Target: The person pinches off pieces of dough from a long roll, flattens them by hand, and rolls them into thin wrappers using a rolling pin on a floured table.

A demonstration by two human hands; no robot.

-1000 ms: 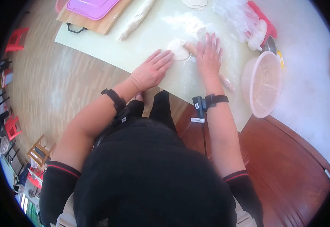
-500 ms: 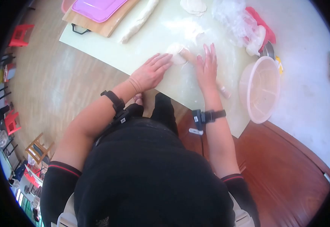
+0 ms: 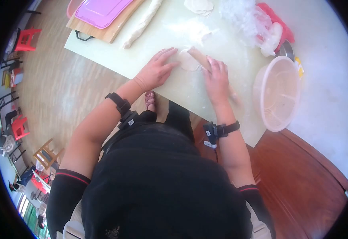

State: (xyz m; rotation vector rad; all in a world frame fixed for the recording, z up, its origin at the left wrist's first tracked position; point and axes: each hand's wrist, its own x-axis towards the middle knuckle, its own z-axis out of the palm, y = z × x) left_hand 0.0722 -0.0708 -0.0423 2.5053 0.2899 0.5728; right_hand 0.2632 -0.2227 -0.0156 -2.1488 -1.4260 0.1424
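A thin, flat dough round [image 3: 190, 63] lies on the pale floured mat [image 3: 102, 53]. Across its right side rests one end of a wooden rolling pin [image 3: 199, 57], which slants down to the right beneath my right hand [image 3: 217, 77]. The fingers of that hand are curled over the pin. My left hand [image 3: 158, 68] is at the left of the round with its fingers apart, one fingertip right at the dough's edge. Loose flour [image 3: 196, 32] is scattered just beyond the round. Farther off lie a long dough roll [image 3: 142, 26] and a stack of flat dough rounds [image 3: 199, 5].
A pink plastic lid [image 3: 104, 14] lies on a wooden cutting board [image 3: 111, 35] at the far left. To the right are a pale pink basin [image 3: 277, 95], a clear plastic bag [image 3: 247, 20], a red cloth-like item [image 3: 286, 34] and a metal bowl [image 3: 286, 49]. Red stools [image 3: 27, 40] stand on the floor.
My right hand has gone from flat, stretched fingers to curled round the rolling pin. The pin's end has shifted slightly up. My left hand's fingers have spread and moved slightly left.
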